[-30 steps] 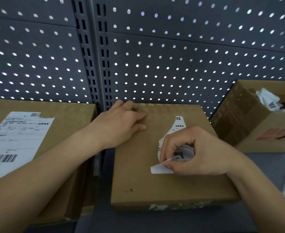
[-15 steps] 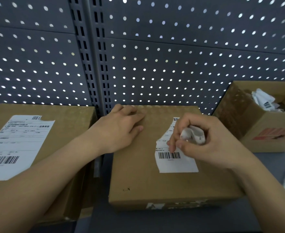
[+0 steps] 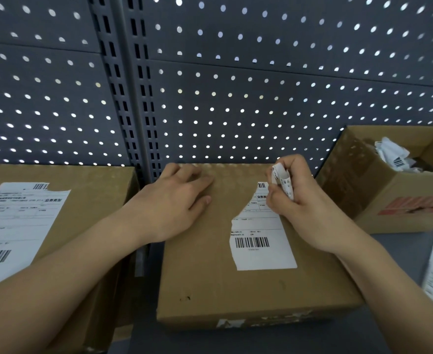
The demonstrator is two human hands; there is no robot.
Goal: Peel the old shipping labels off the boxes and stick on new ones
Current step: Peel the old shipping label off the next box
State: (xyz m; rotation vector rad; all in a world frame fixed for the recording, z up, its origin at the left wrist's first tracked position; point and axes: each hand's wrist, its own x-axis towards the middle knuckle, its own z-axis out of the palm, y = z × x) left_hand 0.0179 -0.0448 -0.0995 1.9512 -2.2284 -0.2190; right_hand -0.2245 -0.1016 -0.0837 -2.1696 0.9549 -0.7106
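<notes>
- Roughly mid-peel: centre brown cardboard box, left hand flat on top, fingers relaxed.
- Torn white shipping label approx half stuck on box top; no new one yet.
- Right hand clenches peeled crumpled white strip.

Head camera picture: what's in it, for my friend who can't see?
The right hand grips a crumpled strip of white paper above a brown cardboard box bearing a ragged, torn white shipping label; the left hand rests on the box.
</notes>
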